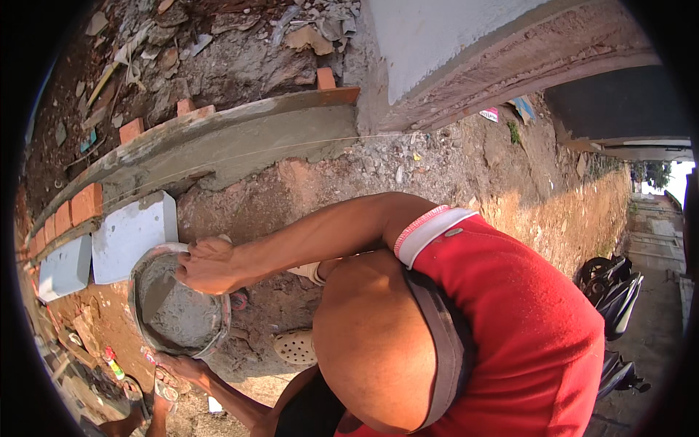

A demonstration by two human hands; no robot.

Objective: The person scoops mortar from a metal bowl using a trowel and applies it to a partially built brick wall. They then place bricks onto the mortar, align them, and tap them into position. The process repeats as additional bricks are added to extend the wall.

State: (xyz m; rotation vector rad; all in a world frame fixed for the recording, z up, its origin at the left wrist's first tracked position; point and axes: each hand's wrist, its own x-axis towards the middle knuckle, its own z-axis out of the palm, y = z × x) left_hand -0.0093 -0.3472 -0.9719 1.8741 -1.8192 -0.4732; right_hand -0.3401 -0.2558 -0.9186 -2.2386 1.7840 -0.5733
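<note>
A round bucket [221, 317] of wet grey mortar [186, 317] stands on the dirt at the left. My right hand [207, 265] is closed above its rim around the handle of a trowel, which is mostly hidden by the fingers. The trowel's blade [156, 297] slants down into the mortar and is smeared grey. On the bucket's near side, my left hand [180, 366] grips the outside by the rim, its fingertips partly out of sight. Just beyond the bucket is a large white block [131, 234], mortar-spotted along its top, with a second white block [65, 269] beside it.
A low mortar-coated wall [255, 138] curves behind, carrying orange bricks [87, 203]; a string runs along it. Rubble [240, 58] lies past it. Another person's sandalled foot [166, 387] and a small bottle [113, 363] are at lower left. Motorcycles [610, 291] stand far right.
</note>
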